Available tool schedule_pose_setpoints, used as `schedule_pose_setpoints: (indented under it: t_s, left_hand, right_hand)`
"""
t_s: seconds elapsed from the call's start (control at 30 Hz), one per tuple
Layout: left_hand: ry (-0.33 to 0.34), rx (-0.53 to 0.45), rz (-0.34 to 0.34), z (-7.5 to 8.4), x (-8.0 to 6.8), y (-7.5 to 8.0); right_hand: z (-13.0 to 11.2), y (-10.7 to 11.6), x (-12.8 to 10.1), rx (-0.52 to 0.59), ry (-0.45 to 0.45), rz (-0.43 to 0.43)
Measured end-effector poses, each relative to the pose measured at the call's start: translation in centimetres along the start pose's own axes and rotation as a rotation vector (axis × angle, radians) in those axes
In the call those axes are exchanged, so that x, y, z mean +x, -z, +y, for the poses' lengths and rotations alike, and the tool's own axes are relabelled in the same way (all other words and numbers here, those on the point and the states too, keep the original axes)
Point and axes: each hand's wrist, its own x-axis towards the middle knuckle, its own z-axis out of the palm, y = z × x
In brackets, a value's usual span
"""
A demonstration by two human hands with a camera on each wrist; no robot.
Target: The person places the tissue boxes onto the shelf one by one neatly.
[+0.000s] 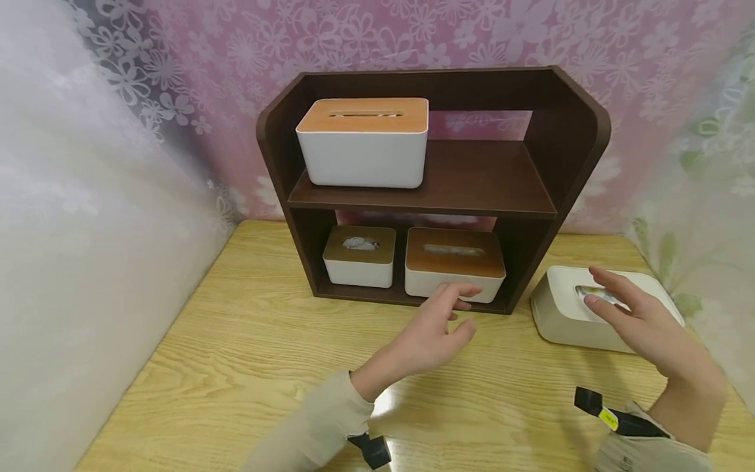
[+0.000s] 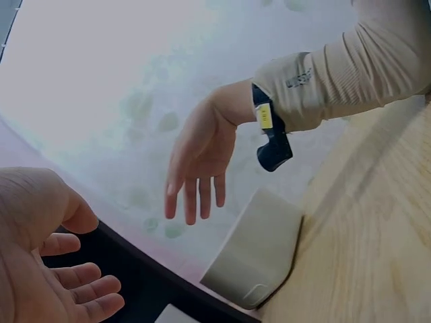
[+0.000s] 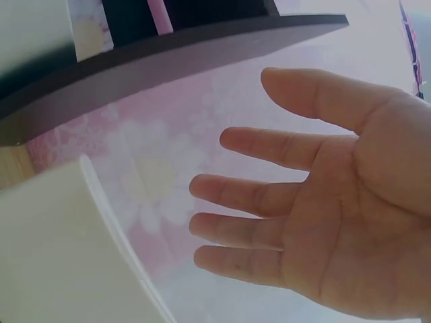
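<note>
My left hand (image 1: pixel 433 331) hovers over the table in front of the shelf's lower right compartment, holding nothing, its fingers loosely bent. Beyond it sits a white tissue box with a brown wooden lid (image 1: pixel 454 255). My right hand (image 1: pixel 657 331) hangs above a cream tissue box (image 1: pixel 566 318) on the table right of the shelf, hiding part of its top. In the right wrist view the right hand's fingers (image 3: pixel 246 232) are extended and spread, apart from the cream box (image 3: pixel 60 249). The left wrist view shows the left palm (image 2: pixel 34 262) with nothing in it.
A dark brown two-tier shelf (image 1: pixel 489 174) stands at the back of the wooden table (image 1: pixel 236 354). On its upper tier, at left, is a large wood-lidded tissue box (image 1: pixel 362 157). A smaller tissue box (image 1: pixel 360 272) is at lower left. Patterned curtains (image 1: pixel 413 39) surround the table.
</note>
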Motion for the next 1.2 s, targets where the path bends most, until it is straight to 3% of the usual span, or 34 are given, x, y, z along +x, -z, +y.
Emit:
schedule_pose_setpoints:
  t_s: [0.2, 0.43, 0.6, 0.73, 0.9, 1.2]
  left_hand:
    - [0.038, 0.006, -0.059, -0.5, 1.3, -1.9]
    - [0.123, -0.034, -0.135, -1.1, 3.0, -4.4]
    - [0.172, -0.049, -0.192, -1.3, 4.2, -6.1]
    - [0.211, -0.041, -0.187, -1.6, 5.3, -7.3]
    - [0.286, -0.033, -0.17, -1.8, 6.3, -8.7]
    - [0.347, -0.006, -0.187, -2.3, 7.5, -10.1]
  right_hand:
    - [0.8, 0.2, -0.1, -0.017, -0.05, 0.038]
    - [2.1, 0.3, 0.1, 0.087, -0.114, 0.076]
    - [3.1, 0.4, -0.5, 0.16, -0.22, 0.174]
    - [3.6, 0.5, -0.8, 0.189, -0.318, 0.277]
    - [4.3, 0.7, -1.1, 0.183, -0.421, 0.328]
    - [6.0, -0.1, -0.8, 0.208, -0.454, 0.34]
